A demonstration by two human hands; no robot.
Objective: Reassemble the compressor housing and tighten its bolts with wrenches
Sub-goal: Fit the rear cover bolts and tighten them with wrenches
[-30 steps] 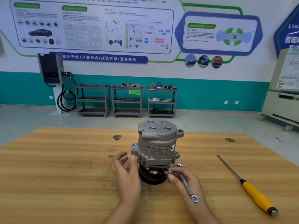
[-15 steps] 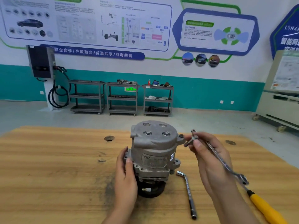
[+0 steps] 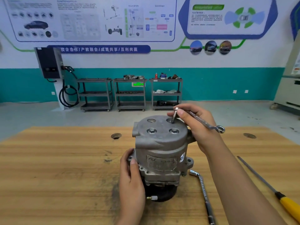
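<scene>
The grey metal compressor [image 3: 160, 150] stands upright on the wooden table [image 3: 56, 168], pulley end down. Its round top cover has two bolts seated in the near holes and an empty far left hole [image 3: 151, 120]. My right hand [image 3: 197, 125] pinches a bolt [image 3: 174, 115] whose tip stands in the far right hole. The same hand also holds a ring wrench [image 3: 206, 123] that sticks out to the right. My left hand [image 3: 131, 174] grips the compressor's lower left flange.
An L-shaped socket wrench [image 3: 203, 190] lies on the table right of the compressor. A screwdriver with a yellow handle [image 3: 287, 203] lies further right. Two round holes [image 3: 116, 136] mark the tabletop. Shelving carts stand far behind.
My right hand has carried the bolt and ring wrench from the compressor's right side up onto the cover's far right hole. The view has come closer. My left hand stays on the flange.
</scene>
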